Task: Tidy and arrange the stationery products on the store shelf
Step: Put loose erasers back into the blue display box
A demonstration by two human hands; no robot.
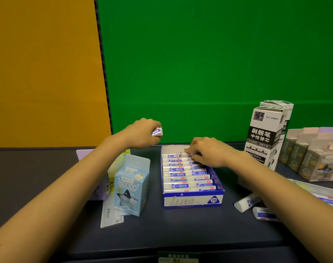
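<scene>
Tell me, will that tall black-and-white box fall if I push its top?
Probably, yes. The tall black-and-white box stands upright on a narrow base, so a high push would likely tip it. It looks like thin cardboard with loose top flaps, so it may dent if squeezed.

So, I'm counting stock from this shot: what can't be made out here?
Head view only:
- eraser in the left hand: mostly covered by that hand.
- back-right rows of the tray: under the right hand; whether it grips one is unclear.
- loose erasers: partly behind the right forearm.
- grey boxes: cut off by the right edge.
- label at the bottom edge: blurred, cut off.
</scene>
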